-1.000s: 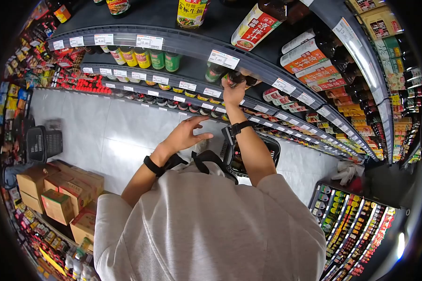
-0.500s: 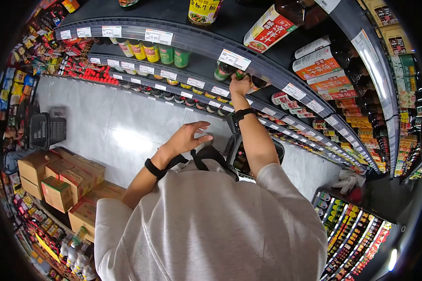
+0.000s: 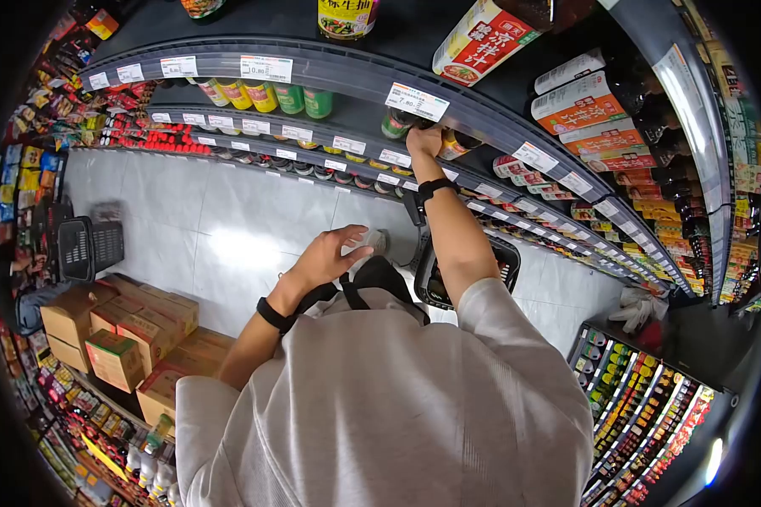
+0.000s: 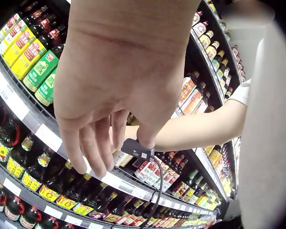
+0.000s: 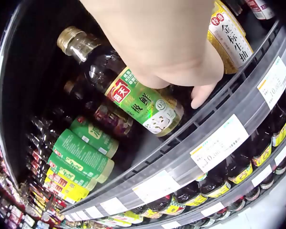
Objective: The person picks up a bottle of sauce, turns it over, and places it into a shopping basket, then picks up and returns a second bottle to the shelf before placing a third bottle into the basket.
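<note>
Our right grip (image 3: 425, 142) reaches into the shelf (image 5: 183, 167) between a green-labelled bottle (image 5: 145, 102), just beside it, and a yellow-labelled bottle (image 5: 230, 37); its fingers are mostly hidden, and we cannot tell whether it grasps anything. Price tags (image 5: 219, 143) line the shelf edge near it. Our left grip (image 3: 323, 258), released, hangs with fingers loosely bent, apart from the bottles.

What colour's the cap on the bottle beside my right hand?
The cap is gold, showing best in the right wrist view.
</note>
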The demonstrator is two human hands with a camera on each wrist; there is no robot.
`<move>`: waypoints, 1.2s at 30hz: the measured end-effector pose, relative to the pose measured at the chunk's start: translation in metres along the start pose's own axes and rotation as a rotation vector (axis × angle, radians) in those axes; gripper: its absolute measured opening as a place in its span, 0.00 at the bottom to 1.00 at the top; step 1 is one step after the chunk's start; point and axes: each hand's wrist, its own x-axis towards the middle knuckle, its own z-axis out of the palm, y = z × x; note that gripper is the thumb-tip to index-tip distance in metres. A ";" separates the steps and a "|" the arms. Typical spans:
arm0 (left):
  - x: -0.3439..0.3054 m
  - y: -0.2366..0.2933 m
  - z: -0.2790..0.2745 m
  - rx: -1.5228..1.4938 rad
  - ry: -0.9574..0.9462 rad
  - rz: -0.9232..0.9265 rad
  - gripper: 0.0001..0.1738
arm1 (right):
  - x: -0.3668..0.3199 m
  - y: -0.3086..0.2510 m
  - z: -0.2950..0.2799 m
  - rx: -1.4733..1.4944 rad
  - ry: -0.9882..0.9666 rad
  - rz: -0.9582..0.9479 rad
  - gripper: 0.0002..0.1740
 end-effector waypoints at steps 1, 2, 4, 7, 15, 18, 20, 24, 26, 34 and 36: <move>-0.003 -0.002 0.003 -0.011 -0.001 -0.006 0.26 | -0.002 0.001 0.000 0.000 -0.028 0.025 0.20; -0.004 -0.006 0.003 -0.009 0.005 0.007 0.26 | -0.003 0.000 0.001 -0.024 -0.027 -0.052 0.19; -0.006 -0.010 0.005 -0.006 0.014 0.035 0.26 | -0.005 0.004 0.007 0.016 0.014 -0.073 0.19; -0.009 -0.006 0.001 -0.031 -0.023 -0.064 0.27 | 0.003 0.012 0.014 0.026 -0.016 -0.090 0.18; -0.015 -0.024 0.009 -0.075 0.004 -0.027 0.27 | -0.012 0.016 -0.010 -0.052 -0.087 -0.277 0.17; -0.015 -0.029 0.010 -0.051 -0.006 -0.037 0.26 | -0.012 0.006 -0.014 -0.122 -0.113 -0.264 0.17; -0.019 -0.032 0.015 -0.070 -0.016 -0.054 0.26 | -0.017 0.005 -0.017 -0.176 -0.137 -0.194 0.21; -0.013 -0.036 0.010 -0.141 -0.027 -0.021 0.28 | -0.004 0.006 -0.012 -0.231 -0.135 -0.122 0.38; -0.010 -0.035 0.008 -0.156 -0.043 -0.048 0.27 | -0.005 -0.001 -0.015 -0.289 -0.109 -0.109 0.27; -0.003 -0.027 0.003 -0.314 -0.113 -0.061 0.23 | -0.022 -0.017 -0.044 0.135 -0.229 0.081 0.32; -0.003 -0.015 -0.002 -0.384 -0.134 -0.073 0.23 | -0.026 -0.007 -0.051 0.057 -0.214 -0.009 0.38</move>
